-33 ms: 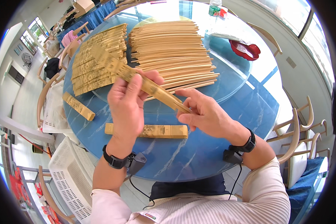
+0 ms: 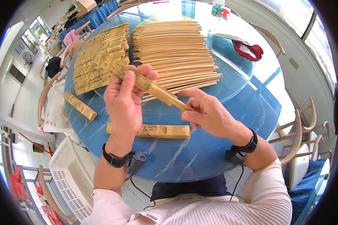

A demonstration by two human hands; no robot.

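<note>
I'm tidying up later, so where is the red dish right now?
In the head view the red dish sits at the table's far right, right of the chopstick pile and near a bottle.

The table (image 2: 199,157) is showing blue with white marbled veins. The sleeve (image 2: 112,73) is shining gold with printed pattern, the chopsticks (image 2: 172,45) are looking pale tan, and the dish (image 2: 248,50) is glowing red.

Left hand (image 2: 124,103) raised, fingers (image 2: 146,73) curled closed; right hand (image 2: 208,112) pinching with fingertips.
</note>
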